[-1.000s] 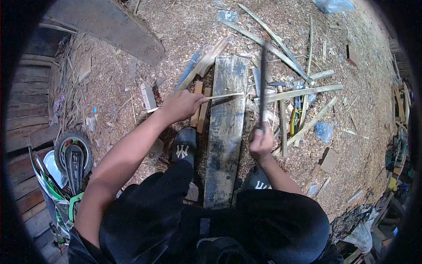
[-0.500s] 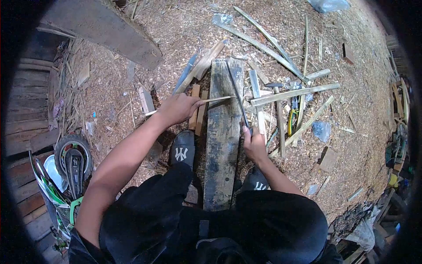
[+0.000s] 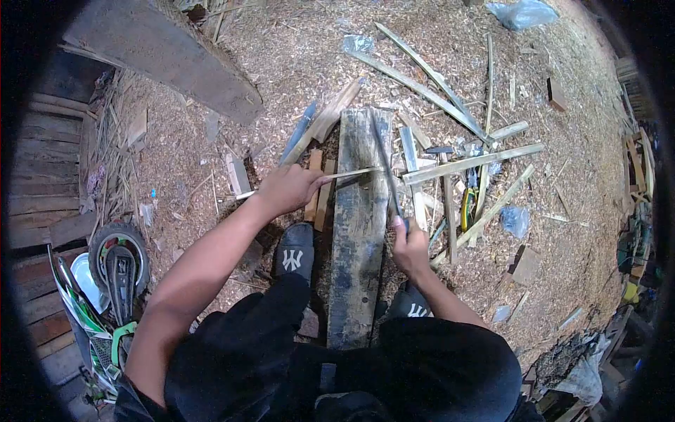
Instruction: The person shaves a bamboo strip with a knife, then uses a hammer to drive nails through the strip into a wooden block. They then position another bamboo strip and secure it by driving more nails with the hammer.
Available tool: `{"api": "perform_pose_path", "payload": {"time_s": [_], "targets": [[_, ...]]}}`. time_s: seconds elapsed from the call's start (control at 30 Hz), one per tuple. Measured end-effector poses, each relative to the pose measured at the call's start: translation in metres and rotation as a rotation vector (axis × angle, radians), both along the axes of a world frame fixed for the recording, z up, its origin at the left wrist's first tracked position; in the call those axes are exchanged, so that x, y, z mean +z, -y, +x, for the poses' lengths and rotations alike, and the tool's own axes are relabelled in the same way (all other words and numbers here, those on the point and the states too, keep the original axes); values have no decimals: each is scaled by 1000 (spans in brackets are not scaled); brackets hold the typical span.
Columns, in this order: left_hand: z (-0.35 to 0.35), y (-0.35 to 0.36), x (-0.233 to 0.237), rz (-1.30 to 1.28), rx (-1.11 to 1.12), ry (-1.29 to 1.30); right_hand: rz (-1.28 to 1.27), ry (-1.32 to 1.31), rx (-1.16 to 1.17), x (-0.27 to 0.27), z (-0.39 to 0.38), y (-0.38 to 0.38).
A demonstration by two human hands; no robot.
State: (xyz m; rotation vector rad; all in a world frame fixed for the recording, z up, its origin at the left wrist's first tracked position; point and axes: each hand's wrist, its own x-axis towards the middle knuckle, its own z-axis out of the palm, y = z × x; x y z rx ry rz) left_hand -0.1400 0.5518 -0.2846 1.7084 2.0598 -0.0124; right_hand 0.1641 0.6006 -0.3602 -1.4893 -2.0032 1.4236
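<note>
My left hand [image 3: 290, 188] is closed around a thin wooden strip [image 3: 354, 172], whose end reaches over the worn wooden beam [image 3: 351, 264] between my legs. The strip's other end sticks out to the left behind my wrist. In my right hand [image 3: 411, 250], at the beam's right side, is the handle of a long-bladed knife [image 3: 384, 156]. Its dark, slender blade points away from me and slants up to the left above the beam, blurred by motion. Strip tip and blade lie right beside each other in this view.
Several split strips and a pale stick [image 3: 478, 162] lie on the shavings to the right, with yellow-and-black pliers [image 3: 469, 204] among them. A large plank [image 3: 169, 60] juts in at upper left. A small toy-like motorbike [image 3: 119, 281] stands at lower left; plastic bags [image 3: 515, 221] are scattered about.
The whole view has shifted slightly, so the beam and ground sit lower. The blade is now more blurred and more upright. Both hands keep their hold on the strip and the knife.
</note>
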Motion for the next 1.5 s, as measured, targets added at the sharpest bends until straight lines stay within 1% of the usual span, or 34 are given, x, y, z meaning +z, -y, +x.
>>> {"api": "perform_pose_path", "payload": {"time_s": [0.03,0.07,0.1,0.17,0.2,0.23,0.3,0.33,0.37,0.43,0.47,0.5,0.57,0.6,0.63,0.7,0.73,0.77,0.83,0.87,0.9,0.97,1.0,1.07,1.1,1.17,1.2,1.27,1.3,1.37,1.43,1.5], "targets": [[-1,0,-1,-3,0,-2,-37,-64,-36,10,0,-3],[-2,1,-3,-6,6,0,226,-172,-29,16,0,-5],[-1,1,-3,-9,14,4,209,-321,-61,17,-1,-8],[0,2,-1,-7,18,9,324,-474,-58,9,2,-13],[0,1,1,0,13,5,332,-541,-68,-2,2,-8],[1,1,0,0,8,6,309,-521,-86,-12,0,0],[0,-1,0,-2,9,19,54,99,79,-28,1,4],[1,-1,0,4,6,18,208,53,70,-31,2,5],[1,-1,-1,6,14,13,212,50,64,-33,7,2],[-1,2,-1,-12,15,6,-43,-68,-4,4,2,-3],[-2,1,-1,-42,3,6,49,-135,-25,10,1,-6],[-2,-1,-1,-66,-4,10,114,-236,-57,29,-3,-11],[-1,0,-1,-53,17,19,335,-426,-92,19,-5,-17],[0,0,-1,-34,27,19,248,-506,-111,14,-4,-14],[0,0,0,-33,23,17,250,-507,-116,9,-4,-10],[-1,-2,2,-71,2,8,-61,-6,27,-3,-4,-3],[0,-3,3,-68,-1,5,197,48,85,-17,-5,2],[1,-2,3,-68,0,0,197,46,81,-28,3,2],[-2,2,-1,-83,-4,-8,-105,-25,4,-3,1,-4],[-3,4,-6,-27,-4,3,102,-24,39,3,2,-7],[-4,4,-9,39,5,14,59,-160,-13,21,0,-11],[-3,4,-8,19,17,14,215,-456,-101,25,-7,-8],[-2,3,-6,4,16,6,215,-454,-100,12,-3,-4],[-2,1,-3,1,3,1,190,-214,-66,-25,3,8],[-2,1,-3,-3,-6,-2,14,25,-2,-11,-3,7],[0,3,-4,-7,-3,-23,147,-12,35,-44,7,11],[-1,4,-5,-15,6,-45,147,-15,31,-31,5,5],[0,3,-1,-25,1,-27,-31,-19,23,10,1,-7],[0,1,0,-19,6,-10,-30,-17,29,13,-2,-10],[0,2,0,-11,4,-7,226,-444,-97,17,-7,-9],[-2,2,-1,4,-11,-13,208,-499,-128,2,-6,-2],[-3,2,-2,-10,-18,-5,-55,84,32,-15,-4,2]]}}
